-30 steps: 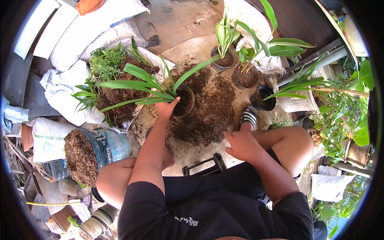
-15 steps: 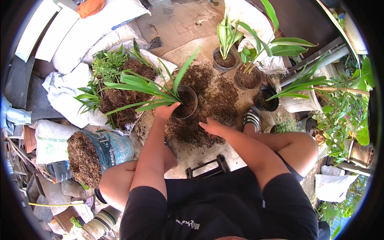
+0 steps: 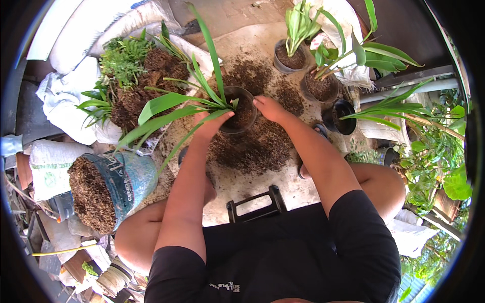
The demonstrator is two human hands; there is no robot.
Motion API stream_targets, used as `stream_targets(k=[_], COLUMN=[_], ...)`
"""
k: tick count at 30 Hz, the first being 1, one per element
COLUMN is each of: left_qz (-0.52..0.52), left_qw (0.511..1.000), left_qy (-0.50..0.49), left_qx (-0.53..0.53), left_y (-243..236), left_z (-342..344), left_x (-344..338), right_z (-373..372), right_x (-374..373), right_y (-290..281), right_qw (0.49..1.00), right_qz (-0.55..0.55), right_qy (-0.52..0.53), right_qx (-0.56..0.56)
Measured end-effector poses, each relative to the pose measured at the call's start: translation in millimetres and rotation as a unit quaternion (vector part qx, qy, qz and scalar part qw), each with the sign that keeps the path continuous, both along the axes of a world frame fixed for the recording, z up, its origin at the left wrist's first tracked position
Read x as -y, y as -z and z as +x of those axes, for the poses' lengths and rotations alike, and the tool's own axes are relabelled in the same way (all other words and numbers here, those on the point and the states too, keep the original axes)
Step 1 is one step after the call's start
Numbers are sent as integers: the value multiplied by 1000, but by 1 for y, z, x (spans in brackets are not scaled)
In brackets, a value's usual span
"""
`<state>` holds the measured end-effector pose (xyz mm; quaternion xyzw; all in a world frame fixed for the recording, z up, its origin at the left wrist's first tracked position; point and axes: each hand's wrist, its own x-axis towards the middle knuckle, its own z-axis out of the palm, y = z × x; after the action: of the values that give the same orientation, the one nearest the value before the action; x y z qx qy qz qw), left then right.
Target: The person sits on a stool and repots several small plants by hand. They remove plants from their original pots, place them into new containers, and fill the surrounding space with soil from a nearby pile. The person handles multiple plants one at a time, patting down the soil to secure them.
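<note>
A round plastic pot (image 3: pixel 238 131) with dark soil inside stands in front of me, amid loose potting soil (image 3: pixel 252 151) spread on the ground. A plant with long strap-like green leaves (image 3: pixel 162 104) leans left out of it, its base near the pot's left side. My left hand (image 3: pixel 211 124) is closed round that base, thumb on top; leaves hide some of its fingers. At the pot's right rim, my right hand (image 3: pixel 271 108) grips the edge, with the thumb showing and the other fingers partly hidden.
Uprooted plants with root clumps (image 3: pixel 132 103) lie on sacking to the left. A tipped blue bag (image 3: pixel 132 179) of potting mix lies nearer. Potted plants (image 3: pixel 290 61) and a tilted black pot (image 3: pixel 339 117) stand right. A black stool (image 3: pixel 256 204) is between my legs.
My right hand has moved up from over the loose soil to the pot's rim. The plant's leaves have shifted, and my left hand stays at its base. The view has shifted slightly.
</note>
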<state>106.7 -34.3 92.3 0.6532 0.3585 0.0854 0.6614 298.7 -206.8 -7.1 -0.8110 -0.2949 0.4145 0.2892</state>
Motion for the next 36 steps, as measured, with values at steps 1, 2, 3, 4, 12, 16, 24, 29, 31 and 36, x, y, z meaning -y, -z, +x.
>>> stream_targets(k=[1,2,3,4,12,16,24,29,31,36], left_qz=[-54,-104,-45,17,405,424,295,283,260,57], left_qw=[998,993,998,998,907,895,933,938,950,963], left_qy=[-17,-38,-9,22,0,-52,-137,-132,-127,-250], left_qx=[21,42,47,55,-116,-127,-154,-151,-121,-84], left_y=[2,3,21,36,90,123,196,198,198,196], left_z=[-2,-5,-13,-19,-77,-111,-83,-60,-50,-31], left_x=[0,-3,-10,-18,8,66,220,238,240,246], right_z=[-3,-11,-20,-27,-103,-103,-103,-105,-124,-166], right_x=[12,22,34,49,147,161,150,143,138,112], right_y=[3,4,5,6,80,97,104,110,109,105], right_qw=[998,993,986,981,914,895,922,939,945,896], right_qz=[8,20,31,37,70,130,207,219,224,244], right_qy=[57,112,166,190,386,409,308,250,218,337], right_qx=[1,1,2,-3,102,122,110,90,94,-154])
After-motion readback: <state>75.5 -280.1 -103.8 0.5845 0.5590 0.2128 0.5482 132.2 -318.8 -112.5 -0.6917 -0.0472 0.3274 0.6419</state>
